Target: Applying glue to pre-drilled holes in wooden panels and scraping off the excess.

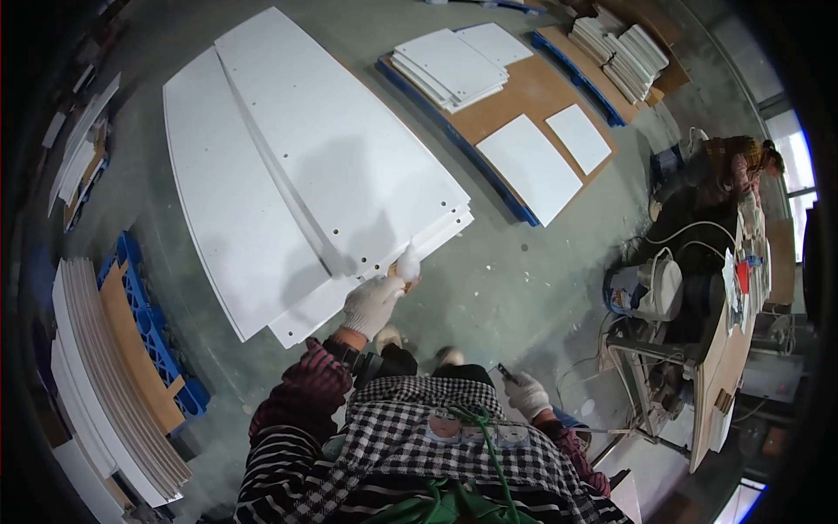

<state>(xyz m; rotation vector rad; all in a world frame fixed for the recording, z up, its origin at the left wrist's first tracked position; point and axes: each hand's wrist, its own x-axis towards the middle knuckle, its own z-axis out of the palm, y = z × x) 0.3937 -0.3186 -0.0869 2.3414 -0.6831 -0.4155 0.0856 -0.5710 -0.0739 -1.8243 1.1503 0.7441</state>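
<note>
Gripping white bottle (408,265) in left hand (374,306), at near end of white panel (327,166) stretching lengthwise ahead-left of grip. Holding slim dark tool (504,371) in right hand (528,396), farther from panel.

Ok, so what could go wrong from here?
Two things, maybe. The left hand holds a white bottle-like thing by the edge of the big white boards; it might slip or, if it has liquid inside, drip on them. The right hand holds a small dark tool, which could scratch a board if it bumped one.
</note>
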